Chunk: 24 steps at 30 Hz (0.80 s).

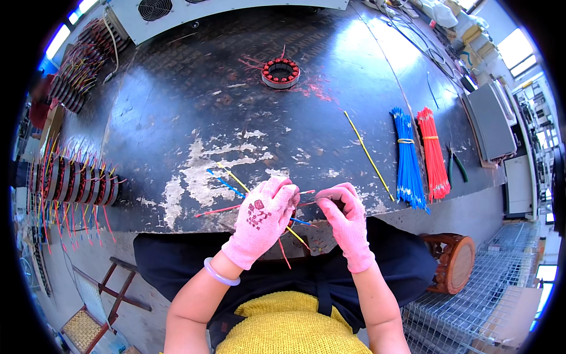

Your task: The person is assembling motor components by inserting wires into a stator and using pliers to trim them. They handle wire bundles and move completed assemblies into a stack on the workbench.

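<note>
Near the table's front edge, my left hand (263, 213), in a pink glove, is closed around a few wires. A yellow wire (233, 176), a blue wire (226, 184) and a red wire (218, 210) stick out on its left side, and coloured ends show again below the fingers. Whatever else it may grip is hidden behind the glove. Close by on the right, my right hand (346, 215), gloved alike, has thumb and forefinger pinched at thin red wire ends (306, 204) that run between the two hands. The fingertips cover the exact contact.
A ring-shaped stator with red windings (280, 74) lies farther back. To the right are a single yellow wire (368, 154), blue (408, 159) and red wire bundles (433, 153), and green-handled pliers (458, 165). Wired stators (79, 180) stand in a row at left; more are stacked behind (88, 65).
</note>
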Tool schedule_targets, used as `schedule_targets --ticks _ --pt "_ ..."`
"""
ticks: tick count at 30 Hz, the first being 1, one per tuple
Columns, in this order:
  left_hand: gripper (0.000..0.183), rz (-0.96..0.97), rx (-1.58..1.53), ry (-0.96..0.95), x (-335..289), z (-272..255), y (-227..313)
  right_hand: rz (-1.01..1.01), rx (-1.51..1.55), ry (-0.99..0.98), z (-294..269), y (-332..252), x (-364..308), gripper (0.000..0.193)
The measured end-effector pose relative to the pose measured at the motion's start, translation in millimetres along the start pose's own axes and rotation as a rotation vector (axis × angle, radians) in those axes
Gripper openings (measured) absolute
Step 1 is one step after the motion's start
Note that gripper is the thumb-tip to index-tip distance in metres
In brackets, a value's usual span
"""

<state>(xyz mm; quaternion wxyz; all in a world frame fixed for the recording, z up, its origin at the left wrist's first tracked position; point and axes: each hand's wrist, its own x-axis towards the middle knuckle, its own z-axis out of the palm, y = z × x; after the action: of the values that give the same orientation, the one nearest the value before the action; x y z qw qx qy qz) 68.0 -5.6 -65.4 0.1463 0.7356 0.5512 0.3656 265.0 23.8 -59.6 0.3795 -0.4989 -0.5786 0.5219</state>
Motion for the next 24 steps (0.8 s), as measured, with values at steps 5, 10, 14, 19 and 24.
schedule_targets --ticks 5,10,14,19,24 --pt "0.025 0.002 -0.015 0.021 -1 3 -1 -0.119 -0.286 -0.062 -2 3 1 0.016" --pt "0.022 0.0 -0.035 0.045 3 1 2 -0.201 -0.387 -0.136 6 0 6 0.019" --pt "0.019 -0.011 -0.092 0.043 3 0 2 -0.311 -0.385 -0.067 15 7 6 0.014" --pt "0.02 0.015 -0.054 -0.014 0 -1 -1 -0.454 -0.575 0.055 4 -3 -2 0.014" --pt "0.022 0.032 -0.104 -0.097 2 -6 -3 -0.504 -0.61 0.045 -3 -12 0 0.015"
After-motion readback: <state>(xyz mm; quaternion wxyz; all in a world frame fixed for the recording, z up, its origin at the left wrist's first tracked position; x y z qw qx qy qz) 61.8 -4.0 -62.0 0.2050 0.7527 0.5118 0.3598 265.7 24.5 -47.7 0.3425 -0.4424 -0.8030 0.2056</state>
